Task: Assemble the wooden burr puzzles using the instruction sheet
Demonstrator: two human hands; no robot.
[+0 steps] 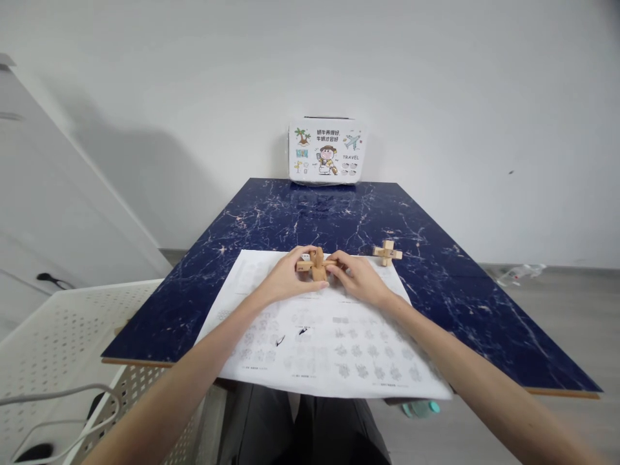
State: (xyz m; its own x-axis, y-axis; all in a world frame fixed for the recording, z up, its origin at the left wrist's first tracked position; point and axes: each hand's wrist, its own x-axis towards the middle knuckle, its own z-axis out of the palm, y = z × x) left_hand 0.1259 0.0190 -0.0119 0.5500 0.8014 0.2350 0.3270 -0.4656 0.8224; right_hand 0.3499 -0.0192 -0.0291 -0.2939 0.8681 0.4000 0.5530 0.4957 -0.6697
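A wooden interlocking puzzle (318,272) with dark marks on its pieces is held just above the far part of a printed instruction sheet (310,361). My left hand (287,276) grips it from the left, thumb along the near side and fingers at the far side. My right hand (359,276) pinches the piece that sticks out on the right; the fingertips partly hide that end. A second wooden puzzle (387,252), cross-shaped and lighter, sits to the right at the sheet's far corner, apart from both hands.
The sheet lies on a dark blue marbled table (320,216). Two small black items (303,330) rest on it. A white printed case (328,152) stands against the wall. A white perforated rack (72,323) with cables is at left; a bottle (420,408) lies below the table.
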